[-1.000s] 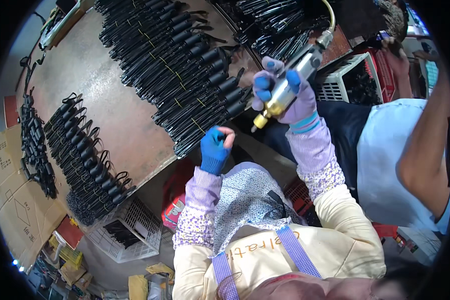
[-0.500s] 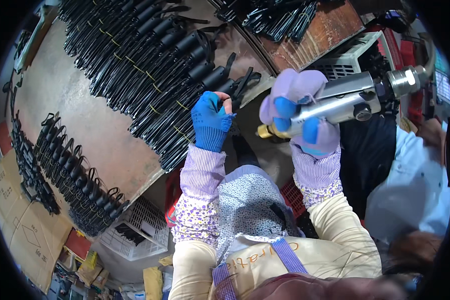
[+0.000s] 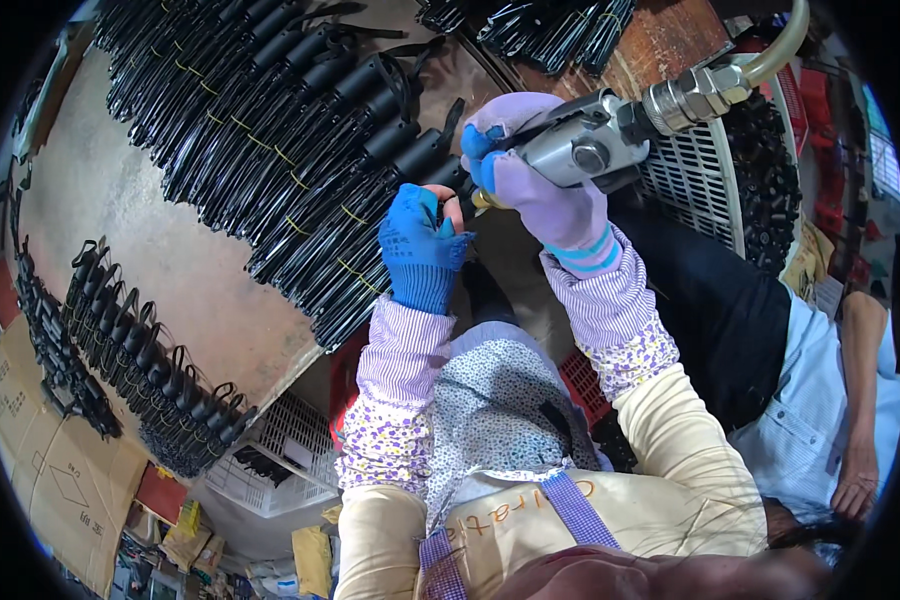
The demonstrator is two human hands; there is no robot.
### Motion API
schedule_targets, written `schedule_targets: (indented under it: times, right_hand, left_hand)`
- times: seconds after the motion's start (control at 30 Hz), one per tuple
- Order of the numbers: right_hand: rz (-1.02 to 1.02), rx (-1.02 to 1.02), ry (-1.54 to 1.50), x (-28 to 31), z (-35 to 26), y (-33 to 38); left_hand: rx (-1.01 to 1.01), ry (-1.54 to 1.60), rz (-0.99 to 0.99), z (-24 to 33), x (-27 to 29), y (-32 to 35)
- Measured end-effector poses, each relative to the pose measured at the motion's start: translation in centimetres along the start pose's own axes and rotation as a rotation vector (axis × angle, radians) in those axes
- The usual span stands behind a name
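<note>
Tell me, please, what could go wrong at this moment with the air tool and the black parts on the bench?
The tip of the air tool sits very close to the left hand's fingertips, so a slip could catch them. The black parts are stacked densely to the table edge; a nudge might send some off. The hose could snag nearby.

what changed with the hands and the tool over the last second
The right hand swung the air tool down until its tip met the left hand, which had reached up to the black parts. The grip on the tool stayed the same.
</note>
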State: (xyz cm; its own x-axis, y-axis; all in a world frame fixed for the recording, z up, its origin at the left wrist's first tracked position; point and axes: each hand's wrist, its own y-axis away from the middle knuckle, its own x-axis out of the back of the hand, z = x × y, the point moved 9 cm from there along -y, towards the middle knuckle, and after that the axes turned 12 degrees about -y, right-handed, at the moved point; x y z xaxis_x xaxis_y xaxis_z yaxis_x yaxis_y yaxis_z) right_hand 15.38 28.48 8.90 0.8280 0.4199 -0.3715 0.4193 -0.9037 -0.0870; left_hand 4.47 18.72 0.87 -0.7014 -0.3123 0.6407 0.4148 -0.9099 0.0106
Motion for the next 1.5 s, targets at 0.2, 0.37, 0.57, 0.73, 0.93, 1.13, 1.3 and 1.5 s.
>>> schedule_targets:
  times: [0.2, 0.37, 0.57, 0.73, 0.93, 1.13, 1.3, 1.5]
  right_hand:
    - [-0.099, -0.075, 0.066, -1.1, 1.9, -1.1]
    - [0.072, -0.072, 0.082, 0.0, 3.3, -0.1]
    - [0.067, -0.099, 0.115, -1.1, 4.0, -0.1]
    - [-0.030, 0.028, 0.039, -1.2, 4.1, 0.1]
    - [0.036, -0.006, 0.132, -1.4, 5.4, 0.9]
    - [0.046, 0.020, 0.222, -2.6, 5.8, 1.0]
    - [0.054, 0.007, 0.252, -3.6, 6.4, 0.9]
    - [0.057, -0.028, 0.368, -3.7, 7.3, 1.1]
  left_hand:
    - [-0.101, 0.024, -0.015, -0.2, 0.4, -0.3]
    - [-0.104, 0.024, -0.037, -0.5, 0.1, 0.0]
    - [-0.114, -0.074, -0.075, -0.4, 0.1, 0.0]
    - [-0.066, -0.012, -0.021, -0.3, 1.6, 0.7]
    - [0.018, 0.004, -0.063, -3.4, 1.0, 1.9]
    - [0.042, 0.083, -0.077, -4.6, 1.0, 1.7]
    - [0.054, 0.129, -0.094, -5.5, 1.1, 1.9]
    - [0.057, 0.175, -0.108, -6.2, 1.2, 1.9]
